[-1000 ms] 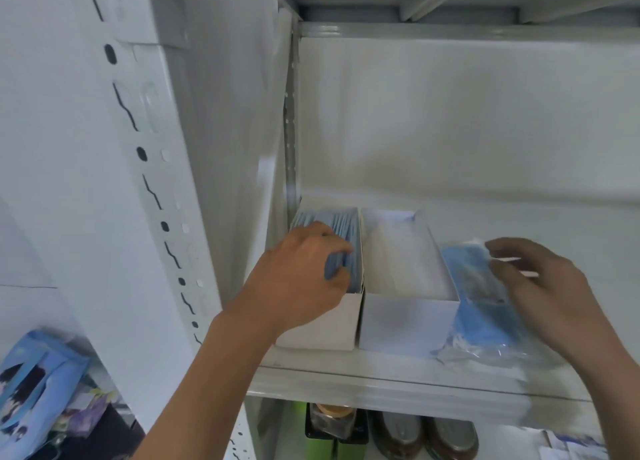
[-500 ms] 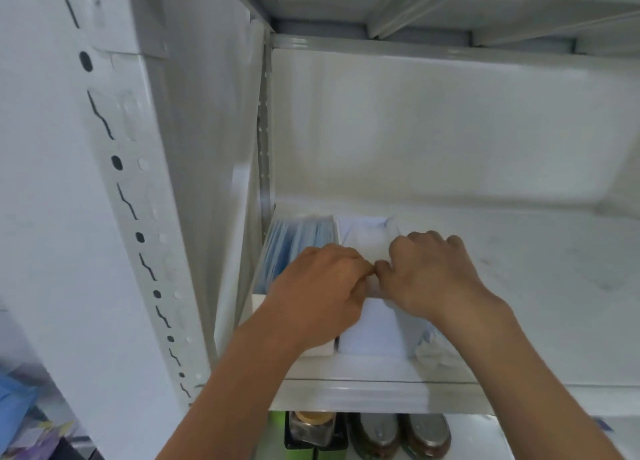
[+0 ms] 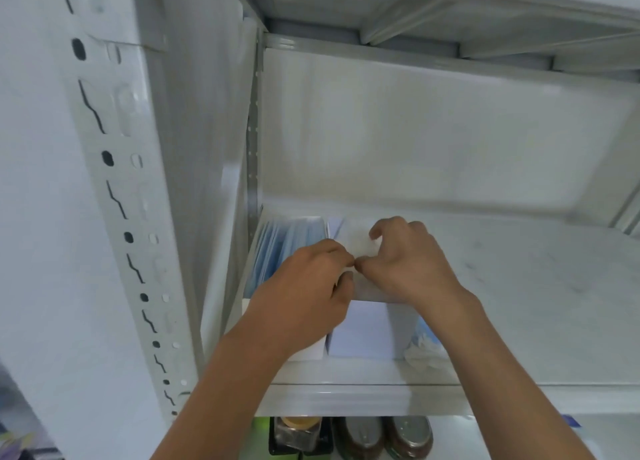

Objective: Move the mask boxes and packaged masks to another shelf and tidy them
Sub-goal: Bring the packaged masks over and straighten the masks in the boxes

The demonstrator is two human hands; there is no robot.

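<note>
Shelf (image 3: pixel 519 286): white metal, bare on its right half; everything sits at its left end.
Left box (image 3: pixel 277 251): open-topped, against the shelf's left wall, filled with blue masks standing on edge.
Right box (image 3: pixel 363 335): white, touching the left box, near the front edge.
Packaged masks (image 3: pixel 424 347): blue in clear wrap, just beside the right box, mostly hidden by the right forearm.
Left hand (image 3: pixel 304 296): over the seam between the boxes, grip pinched together at the right box's top edge.
Right hand (image 3: pixel 405 262): over the right box, grip pinched together, fingertips meeting the left hand's.
Lower shelf: jars (image 3: pixel 381 435) visible under the front edge.
</note>
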